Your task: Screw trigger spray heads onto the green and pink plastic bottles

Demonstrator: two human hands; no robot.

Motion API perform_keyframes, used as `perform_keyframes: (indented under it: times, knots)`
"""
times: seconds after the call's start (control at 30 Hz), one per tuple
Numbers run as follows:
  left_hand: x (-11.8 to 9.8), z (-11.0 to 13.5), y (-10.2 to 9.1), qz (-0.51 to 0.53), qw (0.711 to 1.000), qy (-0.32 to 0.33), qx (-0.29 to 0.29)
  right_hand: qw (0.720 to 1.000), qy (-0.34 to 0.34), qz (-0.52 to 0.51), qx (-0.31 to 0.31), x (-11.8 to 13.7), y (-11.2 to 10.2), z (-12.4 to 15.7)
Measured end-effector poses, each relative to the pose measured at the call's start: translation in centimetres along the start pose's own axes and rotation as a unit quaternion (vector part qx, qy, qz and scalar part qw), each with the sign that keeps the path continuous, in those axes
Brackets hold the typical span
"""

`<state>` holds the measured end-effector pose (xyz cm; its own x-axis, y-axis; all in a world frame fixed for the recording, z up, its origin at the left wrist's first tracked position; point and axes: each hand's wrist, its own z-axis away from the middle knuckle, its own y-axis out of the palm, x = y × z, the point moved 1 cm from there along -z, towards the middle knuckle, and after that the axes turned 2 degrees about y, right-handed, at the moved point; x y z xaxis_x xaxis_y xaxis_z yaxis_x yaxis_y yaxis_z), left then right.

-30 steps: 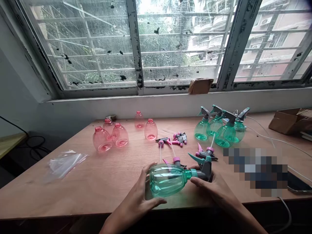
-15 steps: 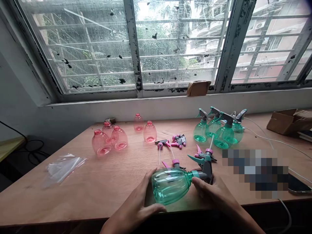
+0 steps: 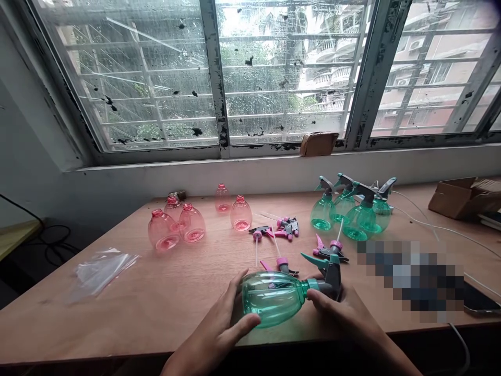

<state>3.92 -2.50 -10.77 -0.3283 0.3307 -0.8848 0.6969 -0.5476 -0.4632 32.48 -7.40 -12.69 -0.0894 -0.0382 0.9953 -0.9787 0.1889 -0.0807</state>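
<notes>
A clear green spray bottle lies sideways above the table's front edge, its dark grey and teal trigger head pointing right. Round the bottle's base end curls my left hand, thumb on the near side. My right hand grips the neck and collar, the thumb pressed near the collar and the other fingers partly hidden behind. Just beyond the bottle lie several pink and grey trigger heads with white dip tubes, among them a near one and another to its right.
Several pink bottles without heads stand at the left back, and several green spray bottles at the right back. Clear plastic bags lie at left. Rightward are a phone, white cables, a blurred patch and a cardboard box.
The green spray bottle has moved very slightly left. My left thumb has shifted up along its near side, while my right hand keeps its grip at the neck.
</notes>
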Motion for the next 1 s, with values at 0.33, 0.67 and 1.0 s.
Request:
perform_keyframes:
  times: [0.33, 0.67, 1.0]
  knots:
    - [0.12, 0.07, 0.02, 0.023, 1.000, 0.006, 0.012, 1.000, 0.003, -0.024, -0.003, -0.22, -0.01, -0.03]
    - [0.27, -0.05, 0.51, -0.104, 0.994, 0.011, 0.009, 0.998, 0.011, -0.063, 0.010, -0.49, -0.27, 0.03]
    - [-0.66, 0.29, -0.15, -0.038, 0.999, 0.015, 0.026, 1.000, 0.004, -0.031, 0.006, 0.16, 0.08, 0.14]
